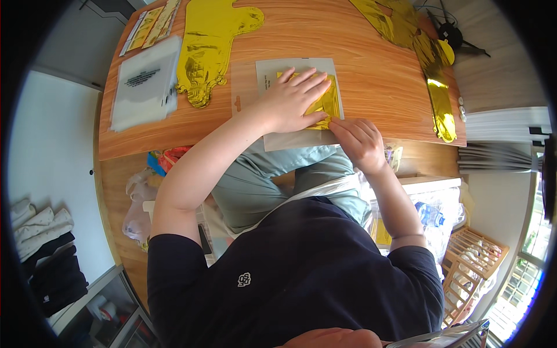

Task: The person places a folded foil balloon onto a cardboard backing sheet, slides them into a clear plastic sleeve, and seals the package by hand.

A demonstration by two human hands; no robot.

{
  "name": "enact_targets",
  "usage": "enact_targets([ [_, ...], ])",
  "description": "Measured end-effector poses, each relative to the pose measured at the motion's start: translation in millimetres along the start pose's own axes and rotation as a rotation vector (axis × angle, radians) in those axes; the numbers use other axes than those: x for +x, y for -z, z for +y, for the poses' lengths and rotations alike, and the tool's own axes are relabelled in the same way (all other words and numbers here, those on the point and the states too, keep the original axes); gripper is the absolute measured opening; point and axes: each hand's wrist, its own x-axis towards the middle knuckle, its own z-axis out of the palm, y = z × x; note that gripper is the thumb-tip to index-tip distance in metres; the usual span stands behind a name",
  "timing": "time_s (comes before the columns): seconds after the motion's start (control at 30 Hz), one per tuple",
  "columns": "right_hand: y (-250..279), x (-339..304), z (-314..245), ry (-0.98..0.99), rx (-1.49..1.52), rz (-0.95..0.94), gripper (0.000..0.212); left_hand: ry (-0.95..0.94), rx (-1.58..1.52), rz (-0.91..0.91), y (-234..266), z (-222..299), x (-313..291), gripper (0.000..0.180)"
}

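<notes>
On the wooden table a folded piece of shiny gold foil [332, 104] lies on a flat grey sheet [290, 141]. The sheet has a see-through strip with a hang hole along its left side. My left hand [293, 104] rests flat over the foil, fingers spread, and covers much of it. At the foil's lower right corner my right hand [361, 142] has its thumb and fingers pinched together on the edge. A flat gold foil balloon [209, 46] is spread out to the left of the sheet.
A stack of clear plastic bags [142, 87] lies at the table's left, with picture cards [152, 26] beyond it. More gold foil [400, 26] stretches along the far right, down to a strip [442, 110] by the right edge. A black tripod-like stand [452, 35] is behind.
</notes>
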Motion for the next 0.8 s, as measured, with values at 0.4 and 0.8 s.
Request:
enact_targets([
  [0.4, -3, -3, 2, -0.022, -0.014, 0.014, 0.03, -0.048, -0.028, 0.052, -2, 0, 1, 0.065],
  [0.8, -2, -29, -8, -0.467, 0.386, 0.039, 0.034, -0.048, -0.027, 0.066, 0, 2, 1, 0.065],
])
